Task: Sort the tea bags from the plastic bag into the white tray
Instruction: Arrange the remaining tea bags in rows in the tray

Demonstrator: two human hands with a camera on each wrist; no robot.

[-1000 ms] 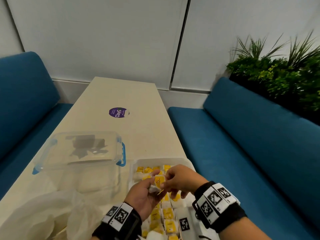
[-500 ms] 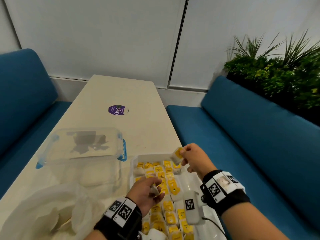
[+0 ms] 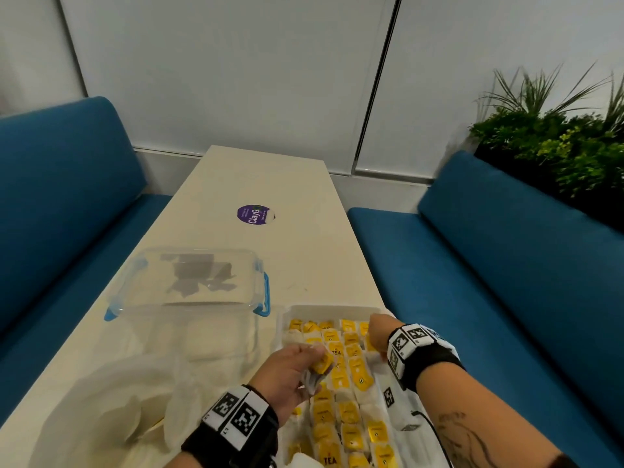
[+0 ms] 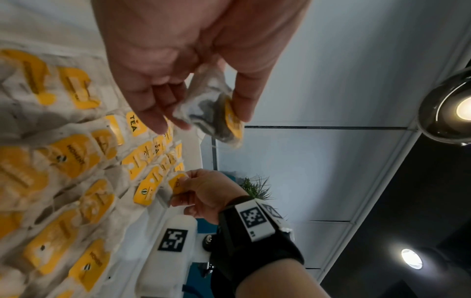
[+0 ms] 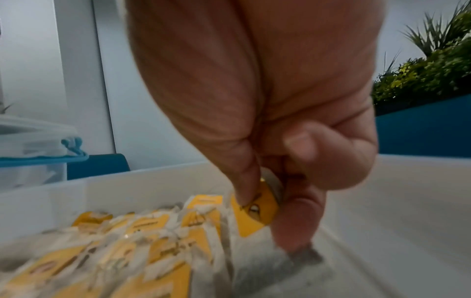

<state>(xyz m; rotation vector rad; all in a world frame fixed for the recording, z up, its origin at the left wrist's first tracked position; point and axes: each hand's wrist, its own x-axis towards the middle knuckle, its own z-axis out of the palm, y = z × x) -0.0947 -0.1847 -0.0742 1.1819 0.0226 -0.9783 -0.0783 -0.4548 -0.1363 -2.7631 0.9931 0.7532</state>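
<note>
Brightness: even and soft in the head view, no hard shadows on the table.
Source: ceiling spotlights, flaring white in the left wrist view.
Blur: smeared tea bags low in the right wrist view, probably motion.
Focus: right hand soft, too close.
Distortion: wall panel seam leaning, bench edges bowed.
Glare: faint sheen on the clear container.

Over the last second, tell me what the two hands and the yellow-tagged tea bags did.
The right hand took one yellow-tagged tea bag from the left hand, carried it over the far right of the white tray, then lowered it to the end of a row, still pinching it. The left hand kept its own tea bag. The clear plastic box stayed put.
</note>
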